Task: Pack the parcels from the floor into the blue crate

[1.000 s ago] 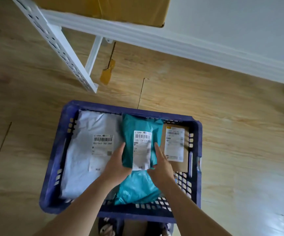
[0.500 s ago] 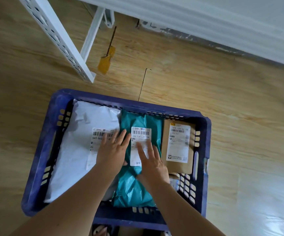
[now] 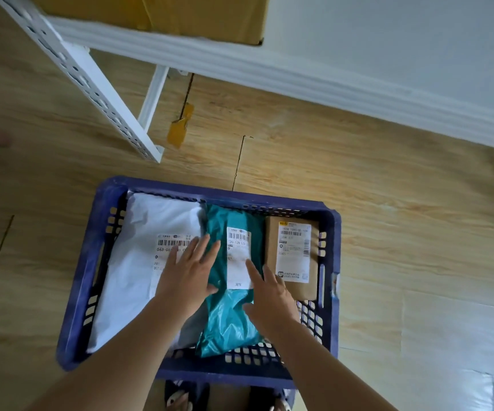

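The blue crate (image 3: 85, 280) stands on the wooden floor below me. Inside lie three parcels side by side: a white mailer (image 3: 139, 262) on the left, a teal mailer (image 3: 230, 318) in the middle, a brown cardboard box (image 3: 294, 253) on the right. My left hand (image 3: 188, 277) hovers flat with fingers spread over the seam between the white and teal mailers. My right hand (image 3: 271, 298) is spread over the teal mailer's right side, fingertips on its label. Neither hand holds anything.
A white perforated shelf frame (image 3: 91, 81) slants across the upper left, with a cardboard box (image 3: 162, 13) on it. A white baseboard (image 3: 328, 81) runs along the wall. A yellow tape scrap (image 3: 180, 129) lies on the floor. My feet (image 3: 180, 398) show under the crate's near edge.
The teal mailer went from held upright between both hands to lying flat in the crate. Both hands have let go and now lift with fingers spread.
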